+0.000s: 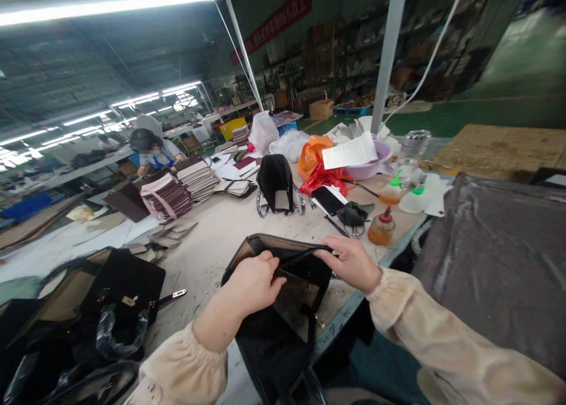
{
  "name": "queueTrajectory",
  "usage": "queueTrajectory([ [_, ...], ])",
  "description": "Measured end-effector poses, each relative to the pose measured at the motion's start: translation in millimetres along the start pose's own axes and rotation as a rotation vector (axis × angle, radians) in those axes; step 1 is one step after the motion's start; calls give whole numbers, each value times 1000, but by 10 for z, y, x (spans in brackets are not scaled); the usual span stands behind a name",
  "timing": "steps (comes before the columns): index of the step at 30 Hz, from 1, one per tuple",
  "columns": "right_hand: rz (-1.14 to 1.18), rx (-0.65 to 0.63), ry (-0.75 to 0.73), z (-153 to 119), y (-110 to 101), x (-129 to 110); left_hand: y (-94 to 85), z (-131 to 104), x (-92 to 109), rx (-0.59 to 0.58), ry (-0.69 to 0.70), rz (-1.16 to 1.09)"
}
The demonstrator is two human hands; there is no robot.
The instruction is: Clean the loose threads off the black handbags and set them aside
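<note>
A black handbag (269, 340) with a tan edge inside its mouth lies tilted at the table's front edge, its opening toward me. My left hand (259, 278) is closed with its fingers bent over the inside of the bag's upper rim; the fingertips are partly hidden. At the rim's right corner, my right hand (351, 260) pinches the edge between thumb and fingers. Gold-coloured metal fittings show on the bag's right side. Another black handbag (276, 184) stands open farther back, its handles wrapped in clear film.
More black bags (128, 287) are heaped at the left. Behind them stand stacks of maroon and beige pieces (170, 196). Toward the right are a phone (327, 200), a bottle of amber liquid (381, 227) and a purple basin (367, 164). A co-worker (154, 148) bends over the far table end.
</note>
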State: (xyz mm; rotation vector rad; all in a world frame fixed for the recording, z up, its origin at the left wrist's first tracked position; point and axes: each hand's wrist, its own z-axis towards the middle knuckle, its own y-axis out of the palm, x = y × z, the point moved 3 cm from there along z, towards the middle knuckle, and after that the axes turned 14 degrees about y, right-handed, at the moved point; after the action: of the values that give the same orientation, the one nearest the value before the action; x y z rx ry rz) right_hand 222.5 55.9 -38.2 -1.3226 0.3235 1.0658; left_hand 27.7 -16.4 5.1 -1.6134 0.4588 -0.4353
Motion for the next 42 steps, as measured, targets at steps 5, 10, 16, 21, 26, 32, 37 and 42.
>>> queueTrajectory([
  [5,4,-3,6,-7,-7,-7,-26,-33,-64,70,-73,154],
  [10,4,-8,10,-7,-6,-16,-43,-112,-22,-23,-46,132],
  [16,23,-18,-2,-13,2,-6,12,-177,66,-53,123,68],
  [21,20,-26,2,-22,2,-6,37,-145,52,-70,181,-36],
  [26,33,-28,-1,-26,-1,-21,28,-106,26,-106,123,-52],
  [32,6,-22,-25,-13,23,-41,-90,-27,58,-18,44,-32],
  [37,1,-30,-18,-9,23,-52,-167,77,77,55,-57,0],
  [42,6,-25,-18,-4,10,-43,-151,182,124,42,-79,42],
])
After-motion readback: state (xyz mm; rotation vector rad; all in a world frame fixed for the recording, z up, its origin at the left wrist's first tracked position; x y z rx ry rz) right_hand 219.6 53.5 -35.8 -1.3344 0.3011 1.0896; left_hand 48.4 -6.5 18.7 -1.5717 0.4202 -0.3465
